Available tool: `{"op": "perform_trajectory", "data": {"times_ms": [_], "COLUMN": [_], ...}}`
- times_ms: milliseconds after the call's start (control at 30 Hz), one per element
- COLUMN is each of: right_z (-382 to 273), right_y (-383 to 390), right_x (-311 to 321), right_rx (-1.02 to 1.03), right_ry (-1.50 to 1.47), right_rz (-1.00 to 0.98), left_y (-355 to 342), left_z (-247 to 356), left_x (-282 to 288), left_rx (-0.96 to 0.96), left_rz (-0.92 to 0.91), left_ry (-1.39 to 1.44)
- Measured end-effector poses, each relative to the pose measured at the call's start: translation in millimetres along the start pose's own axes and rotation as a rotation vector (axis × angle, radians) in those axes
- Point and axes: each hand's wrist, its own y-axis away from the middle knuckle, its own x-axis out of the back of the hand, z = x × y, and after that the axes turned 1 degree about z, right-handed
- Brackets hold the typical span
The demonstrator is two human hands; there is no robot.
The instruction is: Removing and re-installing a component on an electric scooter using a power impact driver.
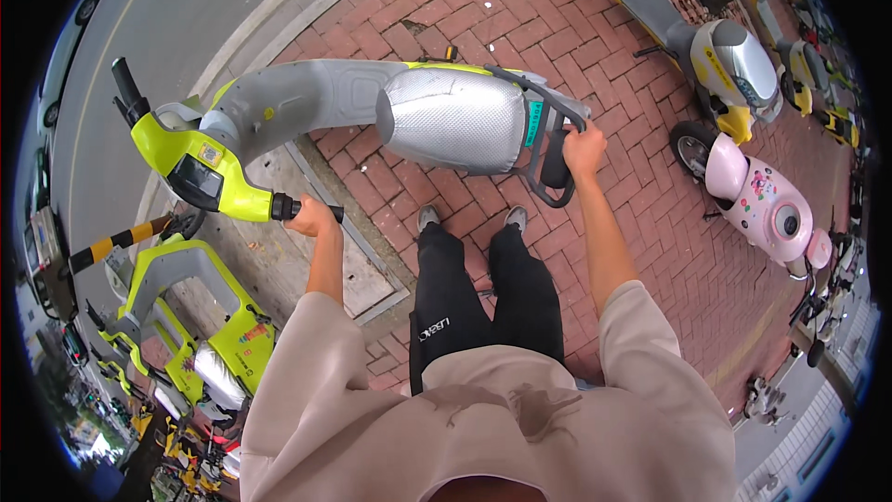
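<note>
A yellow-green and grey electric scooter (307, 102) stands crosswise in front of me on red brick paving, its silver-covered seat (455, 119) in the middle. My left hand (311, 218) is closed around the black right handlebar grip (288, 209). My right hand (583, 149) grips the grey rear grab rail (548, 112) behind the seat. My legs in black trousers stand just behind the scooter.
A row of matching yellow-green scooters (200, 325) is parked at lower left, with a yellow-black striped pole (116, 242) beside it. A pink scooter (757, 200) and yellow-silver scooters (725, 56) stand at right. A kerb and grey road (186, 9) lie beyond.
</note>
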Motion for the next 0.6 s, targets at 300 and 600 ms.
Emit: {"op": "perform_trajectory", "data": {"times_ms": [300,600], "right_z": [33.5,-6.5], "right_y": [138.0,315.7], "right_x": [-0.4,-3.4], "right_rx": [0.004,-0.234], "right_ry": [-0.278,-0.267], "right_rz": [0.181,0.271], "left_y": [-116.9,-210.2], "left_z": [-121.0,-104.6], "left_x": [91.3,62.6], "left_rx": [-0.284,-0.418], "left_rz": [-0.111,-0.318], "left_ry": [-0.108,-0.099]}}
